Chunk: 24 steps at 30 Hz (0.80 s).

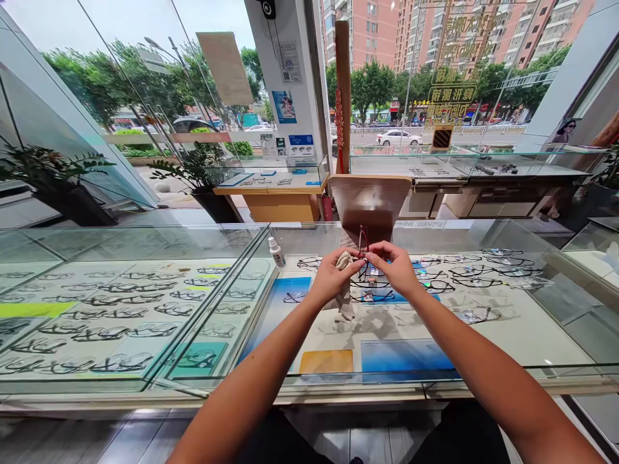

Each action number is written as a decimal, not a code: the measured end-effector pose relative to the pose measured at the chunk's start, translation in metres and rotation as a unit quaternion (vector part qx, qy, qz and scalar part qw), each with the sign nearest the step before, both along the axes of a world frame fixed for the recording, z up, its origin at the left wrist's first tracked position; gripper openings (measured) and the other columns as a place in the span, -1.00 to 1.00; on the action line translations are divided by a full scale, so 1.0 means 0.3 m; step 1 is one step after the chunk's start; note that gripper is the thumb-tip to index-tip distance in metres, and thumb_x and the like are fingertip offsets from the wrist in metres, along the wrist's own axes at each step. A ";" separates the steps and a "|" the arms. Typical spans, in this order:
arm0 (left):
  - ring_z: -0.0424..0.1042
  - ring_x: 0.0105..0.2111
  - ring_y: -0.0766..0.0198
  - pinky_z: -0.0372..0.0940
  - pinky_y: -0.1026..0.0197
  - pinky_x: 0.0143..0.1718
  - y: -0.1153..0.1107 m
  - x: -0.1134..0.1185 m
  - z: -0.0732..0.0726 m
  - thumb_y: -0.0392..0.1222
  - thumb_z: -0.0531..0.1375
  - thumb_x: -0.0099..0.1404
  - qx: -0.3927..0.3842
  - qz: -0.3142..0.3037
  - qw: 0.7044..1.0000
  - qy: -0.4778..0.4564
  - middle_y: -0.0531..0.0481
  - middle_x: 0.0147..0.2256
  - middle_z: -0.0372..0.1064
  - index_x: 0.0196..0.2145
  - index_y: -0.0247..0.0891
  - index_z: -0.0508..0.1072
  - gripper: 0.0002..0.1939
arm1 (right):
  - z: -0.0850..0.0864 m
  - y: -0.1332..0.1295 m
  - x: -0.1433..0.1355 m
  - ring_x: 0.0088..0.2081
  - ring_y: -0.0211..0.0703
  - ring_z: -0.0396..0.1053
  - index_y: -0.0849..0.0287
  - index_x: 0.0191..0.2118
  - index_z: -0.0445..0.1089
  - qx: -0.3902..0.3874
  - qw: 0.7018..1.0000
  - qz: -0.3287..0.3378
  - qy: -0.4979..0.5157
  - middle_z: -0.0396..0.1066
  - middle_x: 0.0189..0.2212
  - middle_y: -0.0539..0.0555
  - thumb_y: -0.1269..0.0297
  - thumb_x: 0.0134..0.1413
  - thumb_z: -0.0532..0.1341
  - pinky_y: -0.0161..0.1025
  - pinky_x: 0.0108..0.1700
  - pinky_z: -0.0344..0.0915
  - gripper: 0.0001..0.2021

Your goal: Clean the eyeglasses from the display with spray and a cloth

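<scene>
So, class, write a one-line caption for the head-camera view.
Left hand, with a cloth, and right hand hold reddish-framed eyeglasses above a glass display case.

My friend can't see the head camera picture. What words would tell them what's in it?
Two bare hands, the left with a crumpled cloth and the right, hold up a pair of glasses over a glass counter displaying many more glasses. A small white bottle stands left of the hands, and behind are a chair and a street.

Clear, glossy glass display case [474,351].
</scene>
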State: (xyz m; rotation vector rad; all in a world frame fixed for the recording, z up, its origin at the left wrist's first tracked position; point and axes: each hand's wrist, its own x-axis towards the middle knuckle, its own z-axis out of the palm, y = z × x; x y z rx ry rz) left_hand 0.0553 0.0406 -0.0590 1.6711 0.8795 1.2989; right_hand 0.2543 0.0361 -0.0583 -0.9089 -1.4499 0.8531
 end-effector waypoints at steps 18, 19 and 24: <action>0.59 -0.17 0.10 0.41 0.10 -0.05 0.006 -0.011 0.006 0.13 0.44 0.31 0.030 0.008 0.999 0.009 -0.11 -0.17 0.67 -0.14 -0.22 0.67 -0.63 | 0.038 0.005 0.036 -0.38 -0.17 0.27 0.10 -0.31 0.57 0.009 0.999 0.000 -0.046 0.46 -0.43 0.00 -0.14 0.12 0.46 -0.18 -0.28 0.23 -0.63; 0.59 -0.16 0.09 0.41 0.09 -0.04 0.007 -0.011 0.005 0.14 0.44 0.32 0.030 0.011 0.999 0.009 -0.12 -0.16 0.67 -0.13 -0.22 0.66 -0.63 | 0.040 0.002 0.039 -0.41 -0.18 0.23 0.09 -0.31 0.57 0.008 0.999 -0.008 -0.050 0.41 -0.48 -0.03 -0.10 0.14 0.45 -0.18 -0.31 0.20 -0.66; 0.60 -0.15 0.08 0.41 0.09 -0.04 0.004 -0.011 0.002 0.15 0.42 0.33 0.039 0.029 0.999 0.024 -0.12 -0.15 0.68 -0.13 -0.21 0.66 -0.63 | 0.046 -0.013 0.060 -0.52 -0.17 0.18 0.05 -0.20 0.59 0.054 0.982 -0.143 -0.115 0.26 -0.64 -0.11 0.09 0.30 0.32 -0.12 -0.27 0.20 -0.83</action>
